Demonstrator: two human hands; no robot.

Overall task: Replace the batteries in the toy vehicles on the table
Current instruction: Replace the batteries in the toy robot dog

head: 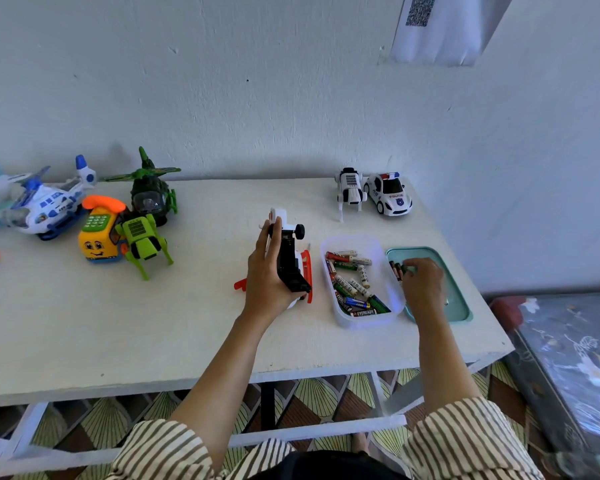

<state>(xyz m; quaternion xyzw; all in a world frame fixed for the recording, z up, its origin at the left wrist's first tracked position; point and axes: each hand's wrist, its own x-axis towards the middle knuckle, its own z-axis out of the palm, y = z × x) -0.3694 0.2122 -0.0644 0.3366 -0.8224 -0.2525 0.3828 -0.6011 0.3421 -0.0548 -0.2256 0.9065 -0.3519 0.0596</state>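
Hands [269, 271] [424, 284] two, battery containers [341, 317] [455, 300] two

Single head-worn view, steeply down and forward over the table [153, 323]

Toy vehicle [288, 261] upturned; battery [408, 269] (green) pinched.

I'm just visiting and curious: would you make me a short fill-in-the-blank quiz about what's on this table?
1. The left hand grips a toy vehicle whose exposed underside is ____.
2. The right hand pinches batteries in the teal tray, which lies to the ____ of the clear box.
3. The white car by the wall bears the word ____.
Missing words: black; right; POLICE.
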